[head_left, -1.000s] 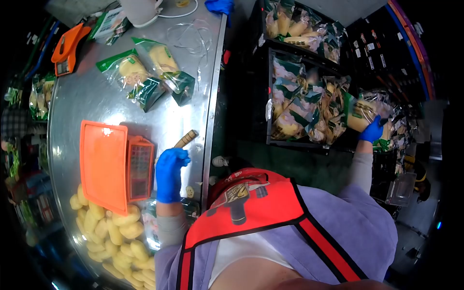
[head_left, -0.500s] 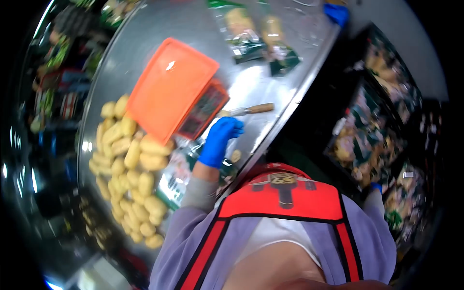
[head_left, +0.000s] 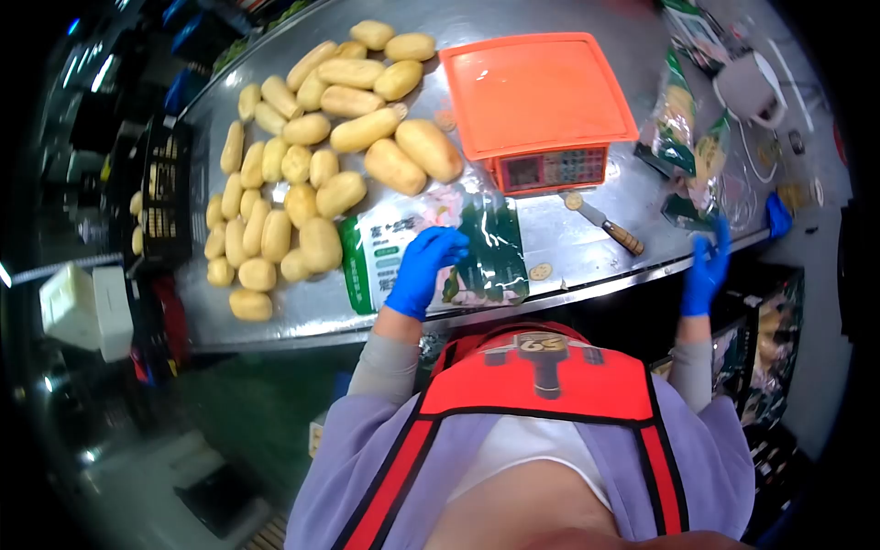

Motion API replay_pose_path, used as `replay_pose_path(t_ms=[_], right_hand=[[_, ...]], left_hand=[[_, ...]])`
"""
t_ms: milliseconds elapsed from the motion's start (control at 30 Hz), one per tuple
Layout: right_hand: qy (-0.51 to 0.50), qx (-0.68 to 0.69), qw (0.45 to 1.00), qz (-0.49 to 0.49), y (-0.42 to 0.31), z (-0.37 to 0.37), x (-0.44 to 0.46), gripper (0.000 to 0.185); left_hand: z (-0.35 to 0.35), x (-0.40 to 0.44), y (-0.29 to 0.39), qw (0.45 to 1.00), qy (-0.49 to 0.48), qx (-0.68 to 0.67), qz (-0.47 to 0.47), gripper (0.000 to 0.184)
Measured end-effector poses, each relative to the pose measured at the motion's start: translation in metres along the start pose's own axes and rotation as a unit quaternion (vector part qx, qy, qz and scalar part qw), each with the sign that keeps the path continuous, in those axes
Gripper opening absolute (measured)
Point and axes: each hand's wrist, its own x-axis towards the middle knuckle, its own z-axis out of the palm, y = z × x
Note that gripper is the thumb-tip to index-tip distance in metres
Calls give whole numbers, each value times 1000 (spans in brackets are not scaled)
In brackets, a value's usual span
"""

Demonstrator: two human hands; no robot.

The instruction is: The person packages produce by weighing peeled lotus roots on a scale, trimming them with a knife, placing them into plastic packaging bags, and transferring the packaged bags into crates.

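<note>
My left hand (head_left: 426, 272), in a blue glove, hovers over a flat printed plastic bag (head_left: 379, 266) with green ends; its fingers are curled together and no object shows in them. Whether it touches the bag I cannot tell. At the table's front edge my right hand (head_left: 705, 275), also blue-gloved and slightly blurred, has its fingers apart and holds nothing. Just beyond it lie filled bags (head_left: 709, 165) (head_left: 674, 124) of pale food. A knife (head_left: 605, 225) with a wooden handle rests between the hands, near a small cut slice (head_left: 541, 271).
Many yellowish lotus root pieces (head_left: 390, 167) cover the table's left side. An orange-topped scale (head_left: 541, 96) stands behind the bag. A grey device with a cable (head_left: 750, 89) sits at the back right. A black crate (head_left: 160, 192) and white box (head_left: 71, 305) are at left; filled crates (head_left: 775, 339) stand at right.
My view has turned left, bringing the table in front of me. My right hand has come up from the crates on the right to the table edge. My left hand keeps its curled shape.
</note>
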Motion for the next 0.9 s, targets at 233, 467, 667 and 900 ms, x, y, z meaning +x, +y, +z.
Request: replay_pose_path(t_ms=[233, 467, 667, 900], right_hand=[[-436, 93, 889, -109, -121, 247, -52, 61], [-352, 8, 934, -68, -97, 382, -72, 79], [-372, 143, 897, 193, -92, 392, -67, 65], [-403, 513, 606, 455, -140, 353, -76, 60]], left_hand=[[-94, -75, -19, 974, 225, -36, 2, 19], [-148, -118, -33, 939, 315, -136, 3, 15], [-171, -127, -29, 937, 319, -141, 5, 14], [-183, -106, -22, 946, 295, -131, -25, 14]])
